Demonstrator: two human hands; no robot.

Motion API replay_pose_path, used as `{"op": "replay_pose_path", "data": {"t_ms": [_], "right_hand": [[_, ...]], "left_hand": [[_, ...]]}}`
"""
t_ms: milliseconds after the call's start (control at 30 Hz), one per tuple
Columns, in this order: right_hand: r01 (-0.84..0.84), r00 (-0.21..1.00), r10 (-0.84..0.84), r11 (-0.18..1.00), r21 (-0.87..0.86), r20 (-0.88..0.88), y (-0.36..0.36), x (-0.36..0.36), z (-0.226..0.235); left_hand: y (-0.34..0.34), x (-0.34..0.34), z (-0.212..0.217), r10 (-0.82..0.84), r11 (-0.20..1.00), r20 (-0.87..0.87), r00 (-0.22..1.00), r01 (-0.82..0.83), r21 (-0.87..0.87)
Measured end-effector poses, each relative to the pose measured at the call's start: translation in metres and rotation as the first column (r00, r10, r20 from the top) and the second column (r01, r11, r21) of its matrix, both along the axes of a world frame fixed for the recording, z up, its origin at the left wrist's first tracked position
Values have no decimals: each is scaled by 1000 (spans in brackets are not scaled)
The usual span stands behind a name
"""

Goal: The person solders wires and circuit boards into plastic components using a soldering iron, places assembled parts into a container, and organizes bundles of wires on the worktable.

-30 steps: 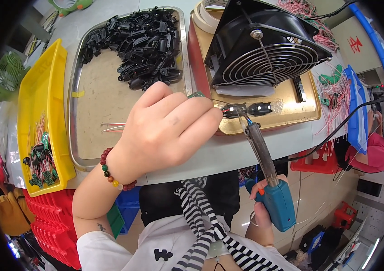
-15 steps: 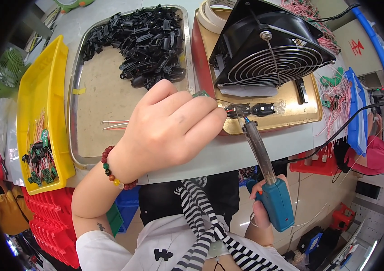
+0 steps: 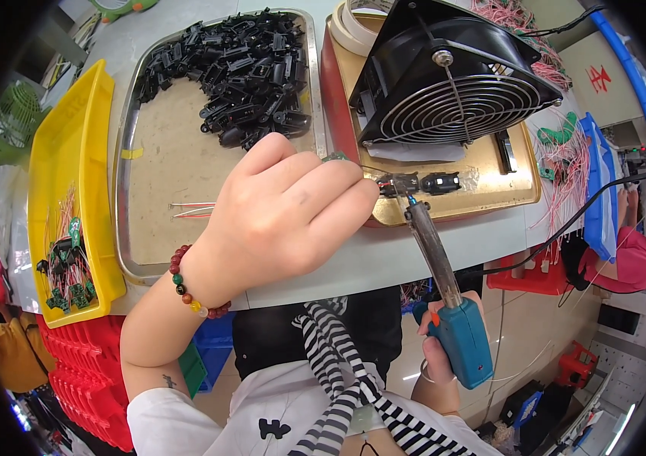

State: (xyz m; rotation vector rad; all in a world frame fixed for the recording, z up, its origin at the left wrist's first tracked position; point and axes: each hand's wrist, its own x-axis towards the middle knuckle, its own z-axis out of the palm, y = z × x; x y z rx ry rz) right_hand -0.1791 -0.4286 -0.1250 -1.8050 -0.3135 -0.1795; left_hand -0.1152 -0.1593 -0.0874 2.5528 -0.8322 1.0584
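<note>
Left to right: a yellow bin (image 3: 72,152) at the bench's left edge holds a small heap of green and black wired parts (image 3: 64,266). Beside it a metal tray (image 3: 163,190) carries a pile of black plastic housings (image 3: 243,64) at its far end — I read these as stock awaiting work — and a few loose red leads (image 3: 193,210) on its bare floor.

My left hand (image 3: 285,216), beaded bracelet (image 3: 190,285) at the wrist, is curled over the near edge of the gold tray (image 3: 513,190); its fingers (image 3: 338,186) are closed in a pinch, apparently on a thin wire, though the knuckles hide what they grip.

The workpiece — a small black connector piece (image 3: 399,183) with a red mark — lies on the gold tray's near rim, just beside a second like piece (image 3: 441,182). The tip of the soldering iron (image 3: 433,251) touches it, so I judge the joint to be in progress, not finished. My right hand (image 3: 437,365) is wrapped firmly around the iron's blue handle below the bench edge.

Behind stands a black fan (image 3: 452,76) with a wire grille, tilted toward the work.
</note>
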Motion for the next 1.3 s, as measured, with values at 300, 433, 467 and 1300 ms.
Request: {"op": "replay_pose_path", "data": {"t_ms": [300,433,467,1300], "right_hand": [[3,1000,-2,998,57,-19,0,-4,-3],[19,999,-15,993,115,-36,1,-4,-3],[19,999,-15,993,115,-36,0,-3,-4],[-7,999,9,999,-37,37,1,-2,-1]], "left_hand": [[0,1,1,-2,1000,1,1000,2,-3],[0,-1,1,-7,1000,-7,1000,7,-8],[0,-1,2,-3,1000,-15,1000,3,-3],[0,-1,1,-9,1000,-19,1000,9,10]]}}
